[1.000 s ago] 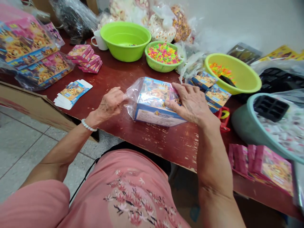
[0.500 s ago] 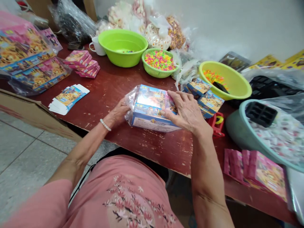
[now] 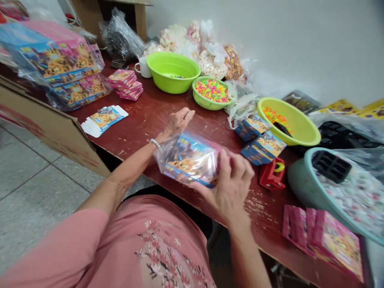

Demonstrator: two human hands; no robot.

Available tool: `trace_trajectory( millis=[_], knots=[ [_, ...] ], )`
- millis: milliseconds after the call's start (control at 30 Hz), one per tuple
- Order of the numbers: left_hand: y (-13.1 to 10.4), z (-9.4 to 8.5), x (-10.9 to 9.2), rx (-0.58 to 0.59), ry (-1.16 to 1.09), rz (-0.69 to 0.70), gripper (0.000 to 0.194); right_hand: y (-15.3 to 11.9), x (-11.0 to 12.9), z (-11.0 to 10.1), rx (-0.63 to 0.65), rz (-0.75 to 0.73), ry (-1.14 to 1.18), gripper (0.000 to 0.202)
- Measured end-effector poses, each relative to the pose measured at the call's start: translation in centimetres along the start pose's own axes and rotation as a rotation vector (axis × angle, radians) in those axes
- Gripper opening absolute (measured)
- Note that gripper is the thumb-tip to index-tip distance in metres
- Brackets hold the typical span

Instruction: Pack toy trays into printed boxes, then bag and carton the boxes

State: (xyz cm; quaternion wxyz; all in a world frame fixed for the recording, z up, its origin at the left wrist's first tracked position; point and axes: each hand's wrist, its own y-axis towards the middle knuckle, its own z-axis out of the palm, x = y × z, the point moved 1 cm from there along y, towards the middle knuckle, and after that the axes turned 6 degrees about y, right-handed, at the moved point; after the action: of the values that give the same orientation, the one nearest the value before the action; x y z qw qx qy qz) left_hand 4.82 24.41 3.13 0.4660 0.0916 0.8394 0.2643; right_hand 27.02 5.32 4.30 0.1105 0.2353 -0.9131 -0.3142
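Note:
A box in clear plastic wrap, printed in blue and pink, is tilted over the front edge of the table. My right hand grips its right end, thumb on the near side and fingers over the far side. Loose wrap sticks out at the box's left end, close to my left wrist. Just behind the box, my left hand is stretched out above the table with nothing visible in it. To the right lie small blue boxes in a stack, beside a red tape dispenser.
Wrapped boxes stand at the left, near pink boxes and flat blue cartons. Behind are a green basin, a basket of colourful pieces and a yellow basin. A teal tub and more pink boxes are at right.
My left hand has let go of the wrap at the box's left end and moved behind the box. The right hand has tilted the box up and drawn it nearer. The view has shifted.

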Motion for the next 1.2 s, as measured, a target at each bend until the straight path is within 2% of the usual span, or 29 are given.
trace_trajectory(
  millis=[67, 133, 200, 267, 300, 367, 433, 500, 567, 700, 767, 833, 933, 1033, 1200],
  knots=[
    [-0.3, -2.6, 2.0, 0.001, 0.240, -0.013, 0.023, -2.6, 1.6, 2.2, -0.057, -0.037, 0.049, 0.088],
    [-2.1, -5.8, 4.6, -0.016, 0.384, -0.114, 0.014, -4.5, 2.3, 4.0, -0.085, -0.057, 0.151, 0.082],
    [-5.6, -8.8, 6.8, -0.042, 0.445, -0.160, 0.011, -5.6, 1.9, 4.9, -0.148, -0.011, 0.275, 0.079],
    [-10.2, -10.8, 8.2, -0.048, 0.487, -0.183, 0.015, -6.1, 0.8, 5.2, -0.224, 0.095, 0.380, 0.075],
    [-12.5, -11.2, 8.7, -0.038, 0.498, -0.188, 0.016, -6.2, 0.2, 5.4, -0.243, 0.152, 0.430, 0.073],
    [-16.4, -11.0, 9.2, -0.048, 0.511, -0.211, 0.024, -5.9, -0.7, 6.3, -0.215, 0.254, 0.541, 0.071],
    [-18.5, -9.8, 9.3, -0.078, 0.527, -0.243, 0.032, -5.0, -1.0, 7.9, -0.164, 0.341, 0.676, 0.075],
    [-18.9, -8.5, 9.4, -0.117, 0.553, -0.283, 0.037, -3.4, -0.8, 9.9, -0.129, 0.402, 0.779, 0.080],
    [-18.4, -7.8, 9.6, -0.145, 0.584, -0.319, 0.039, -1.1, -0.5, 11.9, -0.087, 0.413, 0.835, 0.084],
    [-17.5, -7.8, 9.9, -0.179, 0.632, -0.366, 0.049, 3.6, -0.7, 15.7, 0.019, 0.328, 0.855, 0.087],
    [-17.5, -8.0, 9.9, -0.200, 0.645, -0.386, 0.062, 5.0, -1.4, 17.5, -0.044, 0.275, 0.777, 0.085],
    [-17.6, -8.1, 9.8, -0.214, 0.647, -0.399, 0.074, 5.3, -2.2, 19.1, -0.180, 0.271, 0.683, 0.088],
    [-17.6, -8.0, 9.5, -0.217, 0.649, -0.414, 0.081, 4.7, -3.4, 21.2, -0.317, 0.399, 0.653, 0.097],
    [-17.4, -8.0, 9.2, -0.196, 0.667, -0.438, 0.082, 4.5, -3.9, 22.3, -0.299, 0.493, 0.712, 0.094],
    [-17.2, -8.0, 8.8, -0.138, 0.729, -0.510, 0.078, 5.2, -3.4, 22.5, -0.256, 0.568, 0.828, 0.087]
  ],
)
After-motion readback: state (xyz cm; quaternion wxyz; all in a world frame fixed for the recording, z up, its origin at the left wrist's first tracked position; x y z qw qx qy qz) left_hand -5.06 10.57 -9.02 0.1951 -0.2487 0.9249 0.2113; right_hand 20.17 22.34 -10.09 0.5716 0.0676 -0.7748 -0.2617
